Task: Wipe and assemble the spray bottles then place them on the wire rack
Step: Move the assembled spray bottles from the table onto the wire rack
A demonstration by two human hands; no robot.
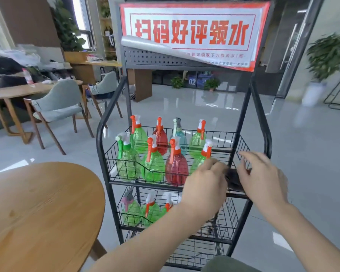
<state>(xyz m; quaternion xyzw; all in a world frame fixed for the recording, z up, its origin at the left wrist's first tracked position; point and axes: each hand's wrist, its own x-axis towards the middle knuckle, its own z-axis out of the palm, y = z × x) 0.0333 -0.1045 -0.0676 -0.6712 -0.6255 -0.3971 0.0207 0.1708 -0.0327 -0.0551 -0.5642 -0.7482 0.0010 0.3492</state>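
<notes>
A black wire rack (263, 122) stands in front of me. Its top basket (126, 163) holds several assembled spray bottles, green ones (152, 167), red ones (176, 169) and a pale blue one (180, 137). Three more bottles (151, 211) stand in the basket below. My left hand (205, 185) is at the top basket's front right corner, fingers curled onto a dark cloth (233, 179) that lies over the rim. My right hand (263, 177) hovers just right of the cloth with its fingers spread and loosely bent, and its thumb is beside the cloth.
A round wooden table (41, 211) is at my lower left, close to the rack. A red and white sign (192, 32) hangs on the rack's top panel. Chairs (57, 107) and another table (18, 91) stand at the left. Glossy floor lies to the right.
</notes>
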